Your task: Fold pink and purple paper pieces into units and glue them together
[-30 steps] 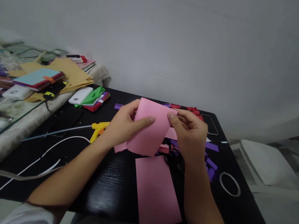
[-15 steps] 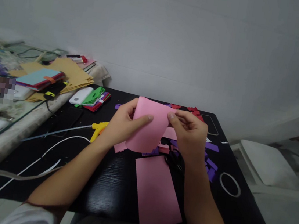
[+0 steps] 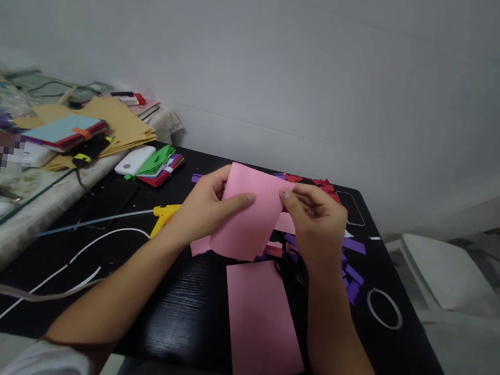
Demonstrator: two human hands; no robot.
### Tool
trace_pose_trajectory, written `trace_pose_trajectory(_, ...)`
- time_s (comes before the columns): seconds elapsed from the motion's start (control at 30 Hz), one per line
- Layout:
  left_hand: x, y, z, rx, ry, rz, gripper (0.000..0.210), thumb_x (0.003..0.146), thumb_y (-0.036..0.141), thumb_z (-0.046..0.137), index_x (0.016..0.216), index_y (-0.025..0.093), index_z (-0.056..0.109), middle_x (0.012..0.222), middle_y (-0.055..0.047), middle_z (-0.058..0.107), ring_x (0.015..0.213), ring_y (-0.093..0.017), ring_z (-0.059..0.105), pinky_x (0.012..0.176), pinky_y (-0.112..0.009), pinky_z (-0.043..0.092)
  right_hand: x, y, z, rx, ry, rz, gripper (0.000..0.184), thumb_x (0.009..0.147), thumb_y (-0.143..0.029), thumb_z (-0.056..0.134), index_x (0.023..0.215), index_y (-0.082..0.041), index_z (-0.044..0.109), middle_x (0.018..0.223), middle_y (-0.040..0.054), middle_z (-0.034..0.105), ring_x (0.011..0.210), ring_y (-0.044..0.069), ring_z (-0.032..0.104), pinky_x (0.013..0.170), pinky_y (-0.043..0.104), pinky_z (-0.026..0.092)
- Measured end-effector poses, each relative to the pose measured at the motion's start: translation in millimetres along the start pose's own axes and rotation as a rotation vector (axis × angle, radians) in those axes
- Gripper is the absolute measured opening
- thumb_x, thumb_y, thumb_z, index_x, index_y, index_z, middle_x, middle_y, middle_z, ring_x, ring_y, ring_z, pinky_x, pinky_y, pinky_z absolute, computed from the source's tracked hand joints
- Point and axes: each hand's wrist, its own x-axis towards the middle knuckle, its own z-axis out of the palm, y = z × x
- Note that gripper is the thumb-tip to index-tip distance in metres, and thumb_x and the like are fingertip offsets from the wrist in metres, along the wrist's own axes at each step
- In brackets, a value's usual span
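Note:
A sheet of pink paper, bent over at its left side, is held up above the table between both hands. My left hand grips its left side, thumb lying across the front and fingers behind. At the upper right corner, my right hand pinches the sheet between thumb and fingers. Below, a flat pink sheet lies near the table's front edge. Black-handled scissors rest by my right wrist, partly hidden. Purple paper pieces and pink scraps lie behind and beside the hands.
On the black table are a yellow glue gun, a white cord, a tape ring, red pieces and a green bundle. Left, a cluttered surface holds brown envelopes. A white stool stands right.
The held pink sheet has swung slightly, its lower right corner now reaching further down and right. Both hands keep nearly the same place and hold.

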Motion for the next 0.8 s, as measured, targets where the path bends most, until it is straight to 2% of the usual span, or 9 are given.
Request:
trace_pose_trajectory(0.2,-0.2,0.4,0.7,-0.005,0.005,-0.013,0.038,0.085,0.039,0.081,0.114,0.018,0.071,0.113,-0.008,0.079,0.098,-0.025,0.073,0.081,-0.033,0.058,1.3,1.3,0.3,0.021,0.058,-0.049,0.037,0.086,-0.033,0.08,0.12,-0.025,0.068,0.119,0.009,0.079,0.097,0.021,0.079,0.077,0.033,0.067)
trace_pose_trajectory(0.27,-0.5,1.1,1.1,0.012,0.007,-0.006,0.038,0.085,0.04,0.08,0.114,0.018,0.071,0.113,-0.008,0.079,0.099,-0.026,0.073,0.081,-0.034,0.058,1.8,2.5,0.0,0.025,0.051,-0.053,0.035,0.085,-0.032,0.08,0.116,-0.024,0.068,0.115,0.0086,0.079,0.098,0.021,0.078,0.078,0.033,0.067)
trace_pose_trajectory(0.43,-1.3,2.5,1.3,0.03,0.013,0.007,0.035,0.085,0.038,0.079,0.113,0.018,0.072,0.112,-0.008,0.079,0.099,-0.026,0.073,0.083,-0.035,0.058,1.7,3.5,-0.4,-0.011,0.036,-0.046,0.024,0.084,-0.032,0.081,0.105,-0.022,0.073,0.093,0.0031,0.075,0.082,0.017,0.075,0.078,0.033,0.066)
trace_pose_trajectory(0.7,-0.9,1.5,0.6,0.049,0.029,0.02,0.033,0.086,0.037,0.079,0.112,0.018,0.072,0.111,-0.007,0.078,0.099,-0.024,0.071,0.085,-0.035,0.056,0.1,1.6,1.9,0.038,0.04,-0.061,0.015,0.085,-0.028,0.081,0.098,-0.023,0.075,0.089,0.0018,0.075,0.079,0.016,0.074,0.075,0.032,0.067)
trace_pose_trajectory(0.8,-0.7,1.6,0.2,0.05,0.034,0.019,0.033,0.086,0.037,0.079,0.112,0.018,0.072,0.111,-0.007,0.078,0.099,-0.025,0.071,0.085,-0.036,0.056,0.3,1.7,1.1,0.032,0.04,-0.046,0.02,0.084,-0.03,0.081,0.102,-0.023,0.074,0.09,0.002,0.075,0.08,0.016,0.074,0.077,0.033,0.066)
